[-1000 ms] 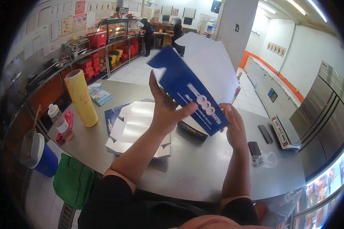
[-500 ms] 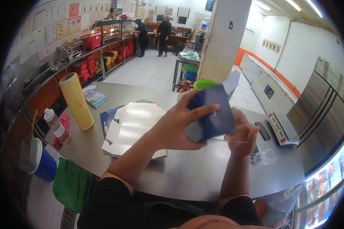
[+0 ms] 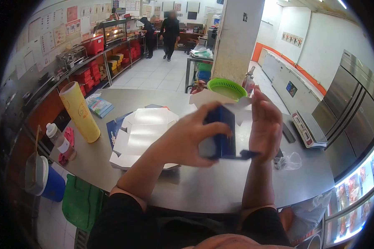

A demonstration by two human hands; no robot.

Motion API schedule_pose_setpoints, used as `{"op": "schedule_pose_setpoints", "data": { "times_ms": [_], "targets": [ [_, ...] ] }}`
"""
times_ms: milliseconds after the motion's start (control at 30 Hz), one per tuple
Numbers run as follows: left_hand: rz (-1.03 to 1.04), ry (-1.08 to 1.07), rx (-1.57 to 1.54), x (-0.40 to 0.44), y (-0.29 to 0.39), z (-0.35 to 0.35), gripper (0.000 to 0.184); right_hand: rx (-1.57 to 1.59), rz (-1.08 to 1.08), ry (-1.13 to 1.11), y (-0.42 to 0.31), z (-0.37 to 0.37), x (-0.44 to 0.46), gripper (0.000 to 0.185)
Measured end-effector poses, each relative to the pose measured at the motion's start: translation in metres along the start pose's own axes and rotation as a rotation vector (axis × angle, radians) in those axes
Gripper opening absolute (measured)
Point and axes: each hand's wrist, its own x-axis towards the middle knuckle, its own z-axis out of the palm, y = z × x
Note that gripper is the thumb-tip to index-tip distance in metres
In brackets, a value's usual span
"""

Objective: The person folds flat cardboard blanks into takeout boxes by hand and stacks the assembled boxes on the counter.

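My left hand [image 3: 187, 139] is closed around a small dark blue cardboard box [image 3: 226, 135], held upright above the table. The box's end flaps stick out on the right, white inside and blue outside. Close to those flaps is my right hand [image 3: 266, 124], its fingers stretched upward and the palm toward the box. Whether the palm touches a flap I cannot tell. Left of the box, a stack of flat, unfolded white cartons [image 3: 147, 137] lies on the steel table [image 3: 203, 186], partly behind my left forearm.
On the left stand a yellow film roll [image 3: 79, 112] and a spray bottle [image 3: 61, 141]. A scale [image 3: 307, 130] and crumpled clear plastic [image 3: 288, 161] lie on the right. Behind is a green basket [image 3: 227, 88]. Two people [image 3: 169, 33] are farther off.
The blue box has turned so its flaps face right. My right hand has gone from bent fingers at the box's edge to straight, raised fingers. A distant person has walked closer.
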Motion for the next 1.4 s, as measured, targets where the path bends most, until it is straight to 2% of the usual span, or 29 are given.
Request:
{"op": "schedule_pose_setpoints", "data": {
  "times_ms": [100, 167, 233, 267, 300, 367, 467, 567, 667, 767, 800, 900, 933, 1033, 1100, 1167, 1200, 1300, 1400],
  "targets": [
    [-0.048, 0.254, 0.175, 0.003, -0.005, 0.008, 0.074, -0.054, -0.218, -0.012, 0.009, 0.008, -0.006, 0.061],
    [0.012, 0.369, 0.223, 0.003, -0.009, 0.011, 0.080, -0.213, -0.184, 0.032, 0.009, 0.020, -0.006, 0.061],
    [0.084, 0.430, 0.324, 0.003, -0.008, 0.013, 0.083, -0.410, 0.078, 0.011, -0.007, 0.031, -0.006, 0.060],
    [0.140, 0.413, 0.380, 0.002, -0.013, 0.017, 0.092, -0.160, 0.339, 0.017, -0.018, 0.037, -0.008, 0.056],
    [0.084, 0.401, 0.369, 0.004, -0.012, 0.019, 0.092, -0.002, 0.568, 0.032, -0.016, 0.032, -0.007, 0.042],
    [-0.028, 0.380, 0.347, 0.006, -0.008, 0.023, 0.093, 0.100, 0.678, -0.004, -0.018, 0.031, -0.005, 0.032],
    [-0.099, 0.240, 0.129, 0.004, -0.004, 0.014, 0.093, 0.022, 0.676, -0.102, -0.016, 0.028, -0.005, 0.026],
    [-0.062, 0.251, 0.288, 0.000, -0.008, 0.014, 0.087, -0.041, 0.647, -0.126, -0.017, 0.032, -0.004, 0.020],
    [0.033, 0.483, 0.345, 0.001, -0.018, 0.019, 0.083, -0.269, 0.479, -0.105, -0.002, 0.025, -0.008, 0.016],
    [0.069, 0.612, 0.400, 0.000, -0.027, 0.017, 0.076, -0.567, 0.277, 0.055, 0.004, 0.026, -0.007, 0.017],
    [0.046, 0.597, 0.384, 0.003, -0.025, 0.017, 0.070, -0.615, 0.275, 0.105, 0.004, 0.027, -0.007, 0.017],
    [0.102, 0.540, 0.396, 0.001, -0.027, 0.025, 0.068, -0.615, 0.250, 0.100, 0.000, 0.032, -0.006, 0.015],
    [0.063, 0.530, 0.392, 0.000, -0.025, 0.026, 0.070, -0.504, 0.317, 0.108, 0.002, 0.028, -0.008, 0.021],
    [-0.059, 0.529, 0.313, 0.000, -0.016, 0.023, 0.075, -0.277, 0.231, 0.084, 0.000, 0.013, -0.004, 0.038],
    [-0.145, 0.574, 0.165, 0.001, -0.015, 0.023, 0.079, -0.318, 0.062, -0.089, 0.000, 0.008, 0.000, 0.043],
    [-0.105, 0.618, 0.188, 0.001, -0.016, 0.024, 0.082, -0.358, -0.110, -0.257, -0.001, 0.006, 0.003, 0.048],
    [-0.085, 0.639, 0.200, 0.001, -0.017, 0.025, 0.083, -0.414, -0.171, -0.252, -0.001, 0.011, 0.003, 0.034],
    [0.105, 0.687, 0.312, 0.006, -0.031, 0.032, 0.076, -0.665, -0.008, -0.119, 0.006, 0.016, -0.007, 0.025],
    [0.135, 0.685, 0.301, 0.008, -0.039, 0.040, 0.069, -0.576, 0.246, 0.044, 0.005, 0.030, -0.009, 0.025]
  ]
}}
